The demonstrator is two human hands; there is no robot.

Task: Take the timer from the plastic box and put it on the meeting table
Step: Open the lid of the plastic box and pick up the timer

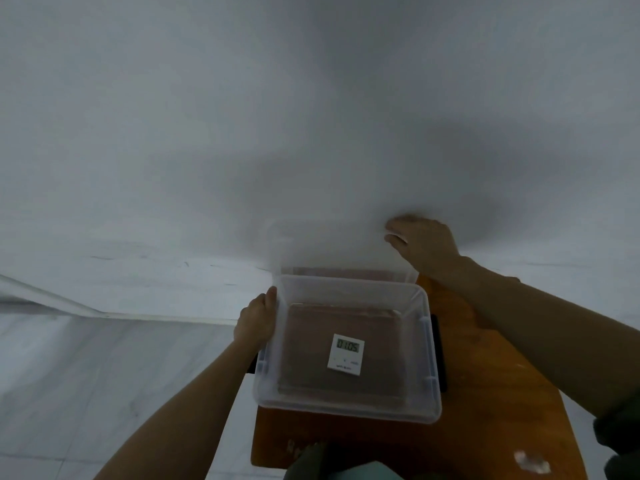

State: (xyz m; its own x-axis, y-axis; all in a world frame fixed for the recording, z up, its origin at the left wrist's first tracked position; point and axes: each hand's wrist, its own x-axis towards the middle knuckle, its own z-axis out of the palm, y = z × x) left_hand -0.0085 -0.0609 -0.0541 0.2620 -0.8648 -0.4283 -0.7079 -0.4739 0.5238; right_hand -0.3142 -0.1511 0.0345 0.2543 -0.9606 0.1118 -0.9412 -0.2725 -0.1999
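Resting flat on the floor of the clear plastic box [429, 407], toward its near right part, the timer [346, 355] is a small white square slab with its display facing up and free space on every side. It touches nothing but the box floor. It looks light and rigid, with a smooth plastic shell that could slide on the equally smooth box bottom, so I judge a pinch across two opposite edges, thumb on one side and fingers on the other, to be the safest hold; pressing down on the face risks touching the buttons below the display. The box's walls are low enough for a hand to come straight down from above.

The box sits on a small wooden surface [485, 358], most likely a stool or side table, with pale floor to the left of it. At the box's left wall the left hand [254, 322] curls its fingers over the rim, gripping it and steadying the box. Beyond the box's far edge the translucent lid [332, 247] stands tipped up and back, and the right hand [422, 245] holds its upper right corner, fingers wrapped round the edge. Behind the lid is a plain white wall. No meeting table is in view.
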